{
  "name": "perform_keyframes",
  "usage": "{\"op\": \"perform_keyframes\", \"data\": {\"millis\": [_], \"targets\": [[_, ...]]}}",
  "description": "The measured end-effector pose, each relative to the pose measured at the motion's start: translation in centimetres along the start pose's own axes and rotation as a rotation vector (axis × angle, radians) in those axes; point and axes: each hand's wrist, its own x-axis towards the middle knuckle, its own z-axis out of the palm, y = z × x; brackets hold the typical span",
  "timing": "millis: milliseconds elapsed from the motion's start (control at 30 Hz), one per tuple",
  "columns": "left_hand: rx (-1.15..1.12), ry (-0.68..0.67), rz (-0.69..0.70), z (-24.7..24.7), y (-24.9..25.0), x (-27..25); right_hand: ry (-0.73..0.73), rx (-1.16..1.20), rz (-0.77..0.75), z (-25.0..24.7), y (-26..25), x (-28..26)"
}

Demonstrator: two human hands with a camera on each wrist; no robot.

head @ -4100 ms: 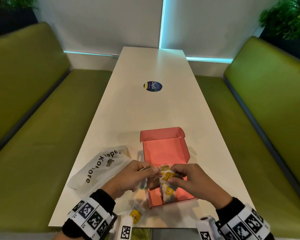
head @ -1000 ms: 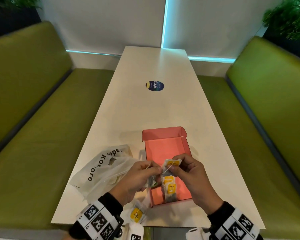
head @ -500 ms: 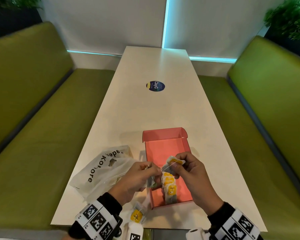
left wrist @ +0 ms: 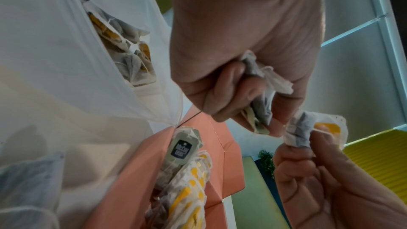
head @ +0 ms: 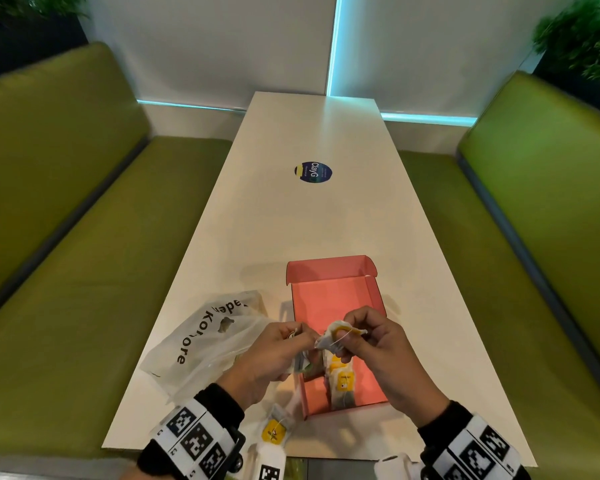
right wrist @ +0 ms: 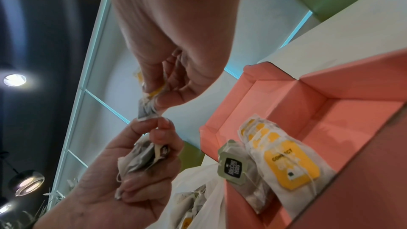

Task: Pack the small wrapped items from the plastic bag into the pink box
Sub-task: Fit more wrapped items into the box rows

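The open pink box (head: pixel 333 299) lies on the white table with a row of yellow-tagged tea bags (head: pixel 342 382) along its near left side. Both hands hover over it. My right hand (head: pixel 350 341) pinches one yellow-tagged tea bag (head: pixel 340 336) by its end, string trailing. My left hand (head: pixel 305 337) grips a small crumpled bunch of tea bags (left wrist: pixel 264 79) just left of it, fingertips almost touching the right hand's bag. The translucent plastic bag (head: pixel 201 337) lies to the left with several tea bags (left wrist: pixel 123 48) inside. A dark-tagged tea bag (right wrist: pixel 233 168) leans at the box's left wall.
One loose yellow-tagged tea bag (head: pixel 274 431) lies on the table at the near edge, left of the box. A round blue sticker (head: pixel 313 172) marks the table's middle. Green benches (head: pixel 66 237) flank both long sides.
Since four seconds ago both hands have lifted a little above the box, and the right hand's tea bag has drawn apart from the left hand's bunch. Over the last second little has moved.
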Motion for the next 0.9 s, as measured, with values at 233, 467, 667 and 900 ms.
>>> {"op": "perform_keyframes", "data": {"millis": [233,467,667,900], "targets": [[0.05,-0.046,0.02,-0.2,-0.3,-0.1,-0.004,0.024,0.048,-0.1,0.0,-0.1],[0.023,0.012,0.064,-0.6,-0.5,0.0,0.057,-0.069,0.004,-0.1,0.1,-0.2],[0.039,-0.083,0.146,-0.5,-0.3,-0.7,0.083,-0.1,-0.021,0.1,0.0,-0.2],[0.087,-0.08,0.167,-0.5,-1.1,-0.1,0.148,-0.07,0.013,0.7,0.6,-0.3]]}}
